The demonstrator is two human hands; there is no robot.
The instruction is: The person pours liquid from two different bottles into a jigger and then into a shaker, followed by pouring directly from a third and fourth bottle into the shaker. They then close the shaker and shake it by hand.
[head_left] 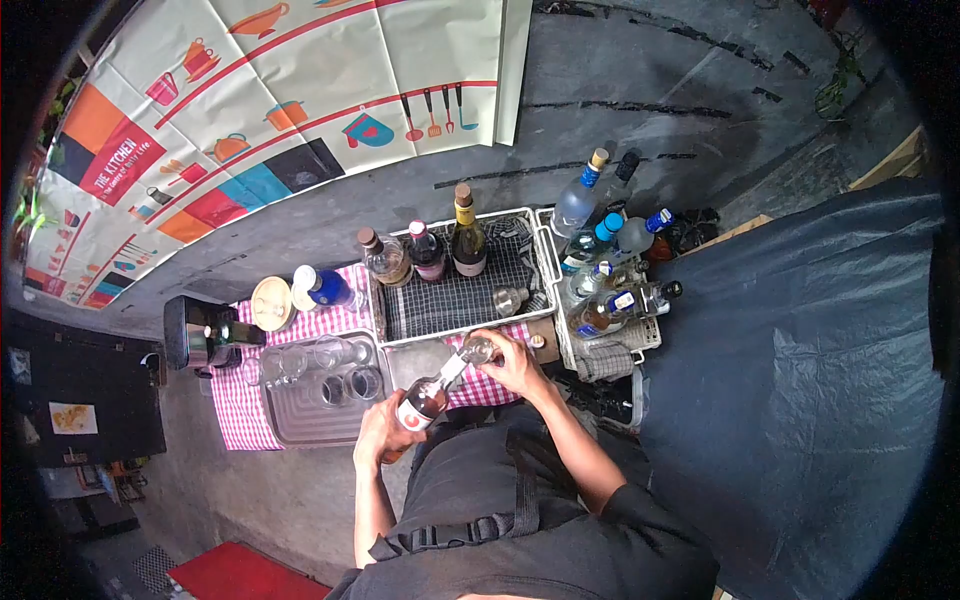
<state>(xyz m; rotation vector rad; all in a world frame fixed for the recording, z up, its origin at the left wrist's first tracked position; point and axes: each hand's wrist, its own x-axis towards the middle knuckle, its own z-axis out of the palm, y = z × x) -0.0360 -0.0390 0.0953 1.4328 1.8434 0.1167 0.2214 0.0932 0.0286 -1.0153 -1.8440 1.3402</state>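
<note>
My left hand (383, 430) is wrapped round the lower part of a glass bottle (428, 396) with a white label and a red mark. The bottle is tilted, its pale-wrapped neck pointing up and to the right. At its mouth is a small clear glass (477, 350), with the fingers of my right hand (515, 362) closed on it. I cannot make out whether liquid is flowing between them. Just beyond, a white wire basket (455, 332) lined with checked cloth holds corked bottles (467, 240) and a small shiny cup (510, 299) lying near its front right.
On the left, a grey tray (310, 425) carries several clear glasses (364, 382) on a pink checked cloth (240, 420). A second white rack (640, 340) at right is crowded with bottles (580, 200). Dark sheeting (800, 380) hangs farther right.
</note>
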